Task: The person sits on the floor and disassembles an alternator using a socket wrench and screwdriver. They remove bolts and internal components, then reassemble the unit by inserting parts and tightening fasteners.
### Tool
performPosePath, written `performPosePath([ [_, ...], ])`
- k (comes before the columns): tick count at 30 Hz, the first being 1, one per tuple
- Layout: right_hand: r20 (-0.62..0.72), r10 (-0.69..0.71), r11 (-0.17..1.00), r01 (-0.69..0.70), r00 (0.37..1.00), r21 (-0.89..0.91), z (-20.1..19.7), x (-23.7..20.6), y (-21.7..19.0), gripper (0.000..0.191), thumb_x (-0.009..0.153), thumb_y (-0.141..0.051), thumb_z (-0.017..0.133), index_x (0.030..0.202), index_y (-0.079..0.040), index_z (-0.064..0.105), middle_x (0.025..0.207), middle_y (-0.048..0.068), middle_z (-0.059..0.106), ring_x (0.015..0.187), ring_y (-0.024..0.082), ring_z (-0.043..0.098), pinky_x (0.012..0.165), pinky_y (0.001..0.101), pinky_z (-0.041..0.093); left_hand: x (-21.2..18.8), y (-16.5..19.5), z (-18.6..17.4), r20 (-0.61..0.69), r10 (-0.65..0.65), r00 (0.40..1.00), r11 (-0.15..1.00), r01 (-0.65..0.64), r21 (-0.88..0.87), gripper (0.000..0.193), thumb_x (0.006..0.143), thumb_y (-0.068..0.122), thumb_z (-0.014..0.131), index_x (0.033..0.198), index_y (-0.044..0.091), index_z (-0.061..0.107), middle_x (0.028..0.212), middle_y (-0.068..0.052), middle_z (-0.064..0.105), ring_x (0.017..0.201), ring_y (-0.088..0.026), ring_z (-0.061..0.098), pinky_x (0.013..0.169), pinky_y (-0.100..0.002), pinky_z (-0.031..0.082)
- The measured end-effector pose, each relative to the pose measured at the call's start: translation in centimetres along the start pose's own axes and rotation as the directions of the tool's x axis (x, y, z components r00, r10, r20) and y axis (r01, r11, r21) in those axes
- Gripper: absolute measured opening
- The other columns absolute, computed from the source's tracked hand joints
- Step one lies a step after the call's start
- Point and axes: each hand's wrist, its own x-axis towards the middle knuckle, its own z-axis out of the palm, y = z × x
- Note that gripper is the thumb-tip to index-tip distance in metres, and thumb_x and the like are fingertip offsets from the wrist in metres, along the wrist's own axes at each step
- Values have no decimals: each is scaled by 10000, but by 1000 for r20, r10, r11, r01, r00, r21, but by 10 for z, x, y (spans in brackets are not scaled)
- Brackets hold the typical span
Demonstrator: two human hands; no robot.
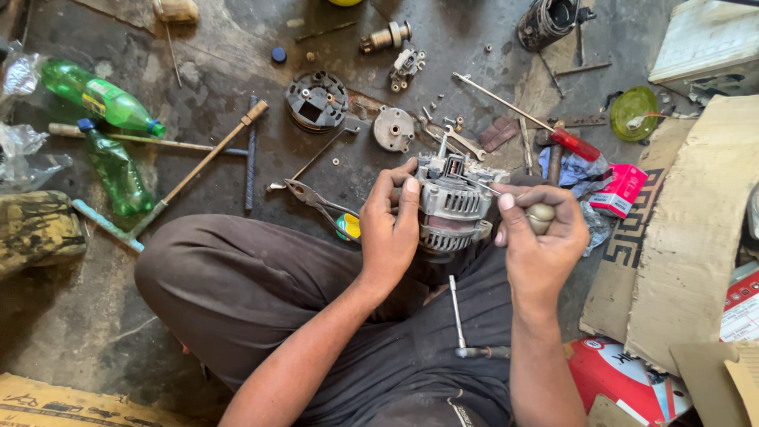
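A grey finned alternator (452, 202) rests on my lap, tilted toward me. My left hand (392, 225) grips its left side, thumb and fingers on the housing. My right hand (540, 236) is closed around a screwdriver with a pale round handle (542, 215); its thin shaft runs left to the alternator's top. A T-handle wrench (458, 316) lies on my dark trousers below the alternator.
On the oily floor lie pliers (316, 202), a round black part (316, 100), a metal disc (394, 128), spanners, bolts, a red-handled hammer (573, 145), two green bottles (107, 103), a long rod, cardboard (696, 229) at right and a pink box (619, 190).
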Motion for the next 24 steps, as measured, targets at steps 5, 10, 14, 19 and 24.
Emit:
performPosePath([
  [5, 47, -137, 938, 145, 989, -315, 6, -7, 4, 147, 999, 92, 686, 1050, 8, 577, 1119, 181, 745, 885, 108, 664, 741, 233, 533, 1, 1, 0, 0, -2, 1000, 1000, 2, -12, 218, 1063, 206, 563, 1081, -6, 610, 1327, -114, 716, 788, -49, 616, 703, -262, 542],
  [10, 79, -234, 852, 244, 969, -463, 13, -9, 15, 127, 981, 91, 698, 1023, 28, 595, 1099, 172, 757, 1069, 176, 721, 944, 289, 574, 1, 6, 0, -5, -3, 1000, 1000, 3, 8, 215, 1054, 201, 565, 1111, 4, 630, 1282, -100, 731, 744, -31, 599, 663, -243, 531],
  [14, 14, -191, 924, 185, 981, -335, 17, -7, 17, 153, 1004, 95, 700, 1059, 11, 584, 1119, 185, 749, 951, 141, 682, 827, 259, 553, 1, 4, -2, -4, -165, 986, 981, 165, 102, 262, 1064, 185, 590, 1254, 36, 694, 832, -165, 660, 663, -65, 517, 616, -263, 470],
  [19, -77, -195, 977, 200, 978, 74, 7, -15, -1, 189, 1004, 82, 697, 1050, -53, 574, 1089, 189, 760, 652, 90, 625, 563, 210, 485, 18, -16, -7, 17, -33, 999, 990, 35, -140, 203, 1100, 173, 560, 1132, 4, 668, 1014, -40, 705, 860, -25, 565, 757, -226, 482],
  [24, 102, -298, 882, 315, 949, -350, -1, -11, -15, 164, 1045, 77, 714, 1069, -3, 572, 1101, 170, 745, 885, 129, 692, 786, 224, 557, 22, -29, -7, 23, -91, 996, 956, 94, -279, 210, 1116, 187, 542, 1081, 12, 653, 1103, -54, 723, 876, -26, 584, 740, -213, 492],
])
